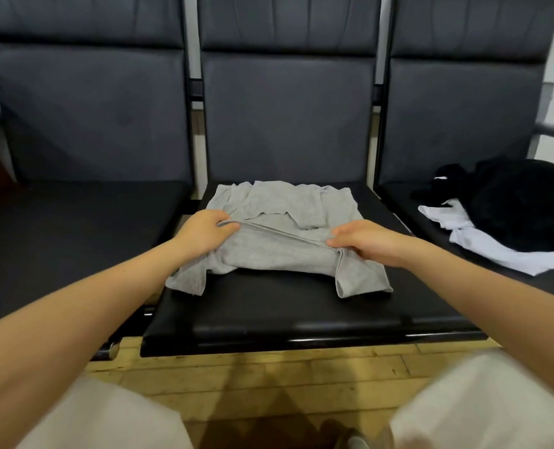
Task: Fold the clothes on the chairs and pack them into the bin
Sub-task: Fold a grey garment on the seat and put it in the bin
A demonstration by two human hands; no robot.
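The left hand (pixel 204 233) pinches the folded edge of the grey garment (pixel 279 241) at its left end, fingers curled round the hem; the right hand (pixel 363 241) grips the same edge at its right end, thumb and fingers closed on the cloth — the two hands are apart, with a taut ridge of fabric running between them. The garment lies on the middle seat (pixel 269 315), partly folded, its near flaps spilling towards the seat's front; the fold appears to be midway, the lifted edge not yet laid down. On the right seat (pixel 399 202) wait a black garment (pixel 522 202) and a white one (pixel 483 244) touching it, both unfolded. No bin is in view.

The risk from here is likely a crooked fold: if one hand leads the other, the edge would land skewed; the loose near flaps could also slide off the slick seat — dragged by their own hang.
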